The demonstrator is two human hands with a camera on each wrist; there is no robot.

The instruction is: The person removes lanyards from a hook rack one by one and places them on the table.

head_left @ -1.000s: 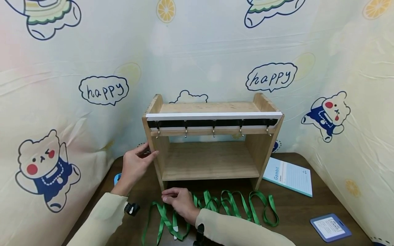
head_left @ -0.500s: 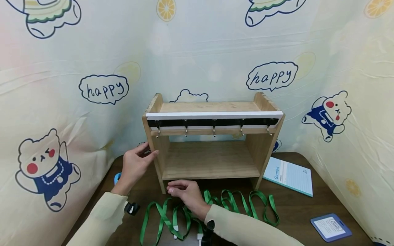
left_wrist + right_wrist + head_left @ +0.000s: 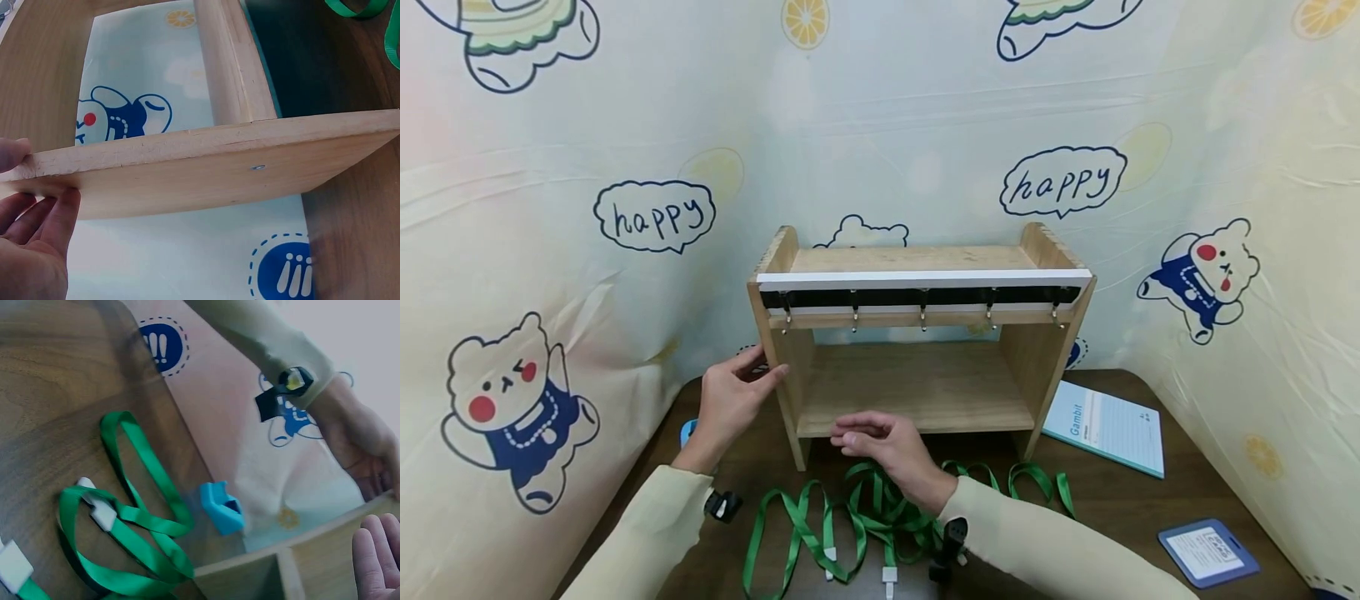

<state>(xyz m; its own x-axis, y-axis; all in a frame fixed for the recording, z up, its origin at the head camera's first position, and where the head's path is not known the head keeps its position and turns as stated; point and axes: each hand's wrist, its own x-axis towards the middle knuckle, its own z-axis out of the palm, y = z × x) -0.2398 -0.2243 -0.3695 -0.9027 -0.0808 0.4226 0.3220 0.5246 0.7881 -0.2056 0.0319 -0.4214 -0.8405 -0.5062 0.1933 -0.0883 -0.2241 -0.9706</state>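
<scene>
A small wooden shelf (image 3: 917, 387) stands on the table, its front rail carrying a black strip (image 3: 883, 298) with several metal hooks. My left hand (image 3: 730, 404) pinches the shelf's left side panel (image 3: 156, 169), thumb on one face and fingers on the other. In front of the lower board, my right hand (image 3: 898, 454) hovers palm inward with loosely bent fingers and holds nothing. Several green lanyards (image 3: 801, 533) lie in loops below it, partly hidden by the hand and sleeve. One has a white clip (image 3: 890, 575).
A light-blue notebook (image 3: 1105, 429) lies right of the shelf. Nearer the front right is a blue badge holder (image 3: 1208, 552). A small blue plastic object (image 3: 222, 509) sits at the table's left edge, mostly behind my left arm in the head view. Printed cloth encloses the table.
My right hand has moved right and up from the shelf's lower left corner, uncovering lanyard loops and a white clip. My left hand keeps its place on the side panel.
</scene>
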